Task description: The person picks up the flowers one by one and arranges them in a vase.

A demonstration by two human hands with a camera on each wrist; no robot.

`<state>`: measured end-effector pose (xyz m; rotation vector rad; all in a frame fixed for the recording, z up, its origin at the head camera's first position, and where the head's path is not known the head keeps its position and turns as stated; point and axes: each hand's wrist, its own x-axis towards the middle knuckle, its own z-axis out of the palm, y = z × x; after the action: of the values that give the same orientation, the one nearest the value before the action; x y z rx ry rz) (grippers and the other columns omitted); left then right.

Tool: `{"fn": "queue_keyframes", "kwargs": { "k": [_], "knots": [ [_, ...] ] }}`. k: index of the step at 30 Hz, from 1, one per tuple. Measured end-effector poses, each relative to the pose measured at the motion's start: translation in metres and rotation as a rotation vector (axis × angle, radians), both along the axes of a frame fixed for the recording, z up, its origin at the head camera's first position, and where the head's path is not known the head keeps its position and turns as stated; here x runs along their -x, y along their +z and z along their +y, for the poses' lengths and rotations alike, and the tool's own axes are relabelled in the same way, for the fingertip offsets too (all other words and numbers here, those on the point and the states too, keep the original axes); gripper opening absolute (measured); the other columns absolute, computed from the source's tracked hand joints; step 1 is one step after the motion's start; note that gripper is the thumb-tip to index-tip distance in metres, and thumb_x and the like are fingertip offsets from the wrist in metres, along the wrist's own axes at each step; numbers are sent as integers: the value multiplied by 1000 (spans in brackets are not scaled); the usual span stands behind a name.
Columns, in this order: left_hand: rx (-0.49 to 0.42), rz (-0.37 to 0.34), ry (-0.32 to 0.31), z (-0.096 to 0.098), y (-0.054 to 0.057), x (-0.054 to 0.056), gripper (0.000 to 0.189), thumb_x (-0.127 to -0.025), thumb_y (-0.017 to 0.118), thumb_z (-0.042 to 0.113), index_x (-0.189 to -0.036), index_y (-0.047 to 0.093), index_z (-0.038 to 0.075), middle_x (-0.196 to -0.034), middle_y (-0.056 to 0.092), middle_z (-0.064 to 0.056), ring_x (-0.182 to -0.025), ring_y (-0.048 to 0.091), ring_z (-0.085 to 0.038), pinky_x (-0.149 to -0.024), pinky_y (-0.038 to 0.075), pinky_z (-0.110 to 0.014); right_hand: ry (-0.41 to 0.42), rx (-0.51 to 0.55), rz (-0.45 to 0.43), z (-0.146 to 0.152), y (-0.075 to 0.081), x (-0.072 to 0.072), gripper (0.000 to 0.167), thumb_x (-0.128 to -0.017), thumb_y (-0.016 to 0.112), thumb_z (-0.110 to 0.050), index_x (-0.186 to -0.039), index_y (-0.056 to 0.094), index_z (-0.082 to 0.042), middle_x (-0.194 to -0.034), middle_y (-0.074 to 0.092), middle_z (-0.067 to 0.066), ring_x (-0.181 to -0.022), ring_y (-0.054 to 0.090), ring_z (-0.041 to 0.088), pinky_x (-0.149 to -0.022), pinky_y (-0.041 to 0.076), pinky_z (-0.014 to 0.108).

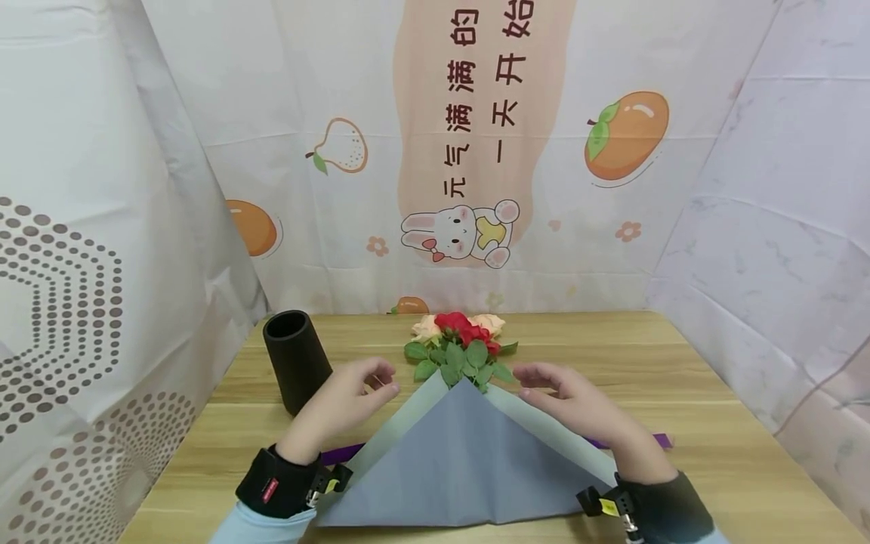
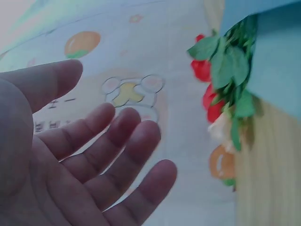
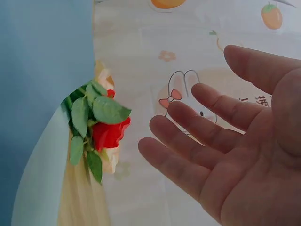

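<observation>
A bunch of red and cream roses [image 1: 465, 329] with green leaves [image 1: 457, 358] lies at the middle of the table, blooms toward the back. Blue-grey wrapping paper [image 1: 462, 461] with pale green inner sides covers the stems, folded into a triangle. My left hand [image 1: 353, 398] hovers left of the bouquet with relaxed, slightly bent fingers and holds nothing. On the other side, my right hand [image 1: 571, 398] is held much the same way, fingertips near the leaves. Both palms show empty in the wrist views. A purple ribbon [image 1: 342, 454] runs beneath the paper, its ends showing on both sides.
A black cylindrical vase [image 1: 296, 363] stands at the back left, just beyond my left hand. The wooden table [image 1: 720, 461] ends at a printed cloth backdrop [image 1: 326, 219], with more cloth hanging on both sides.
</observation>
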<state>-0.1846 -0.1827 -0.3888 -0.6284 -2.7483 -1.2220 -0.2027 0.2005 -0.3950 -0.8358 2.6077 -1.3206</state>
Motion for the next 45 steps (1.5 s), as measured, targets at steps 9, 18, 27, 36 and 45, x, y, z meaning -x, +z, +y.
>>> {"fn": "queue_keyframes", "kwargs": {
  "k": [9,18,27,36,45],
  "knots": [
    [26,-186,-101,6,-32,11,27,-103,62,29,-112,72,6,-97,70,0,-86,66,-19,-73,54,-34,98,-76,-151,15,-16,5,44,-105,59,-28,-138,58,2,-133,61,19,-118,60,35,-92,54,42],
    [155,-238,-312,1,-56,20,19,-104,58,18,-108,75,9,-87,67,6,-78,60,-8,-70,51,-29,123,-91,-307,19,-40,15,35,-105,58,-19,-129,61,7,-82,62,7,-67,58,20,-60,49,29],
    [152,-289,-341,1,-60,17,15,-101,62,17,-105,76,13,-88,66,10,-75,58,-6,-67,50,-26,159,-147,-310,22,-40,15,22,-105,48,-5,-114,68,-4,-67,47,-3,-56,44,9,-54,40,24],
    [103,-304,-343,-4,-52,10,18,-103,59,24,-108,74,15,-88,67,10,-78,61,-7,-70,52,-28,153,-144,-314,36,-30,6,15,-105,55,-12,-113,67,-9,-68,46,-3,-57,49,10,-51,45,25],
    [-8,-343,-438,-9,-40,-1,20,-106,56,19,-103,75,13,-87,68,-2,-78,64,-18,-66,52,-30,247,-80,-305,47,-26,-3,18,-108,52,-16,-110,69,-11,-74,50,-2,-62,52,12,-54,52,29]
  ]
}}
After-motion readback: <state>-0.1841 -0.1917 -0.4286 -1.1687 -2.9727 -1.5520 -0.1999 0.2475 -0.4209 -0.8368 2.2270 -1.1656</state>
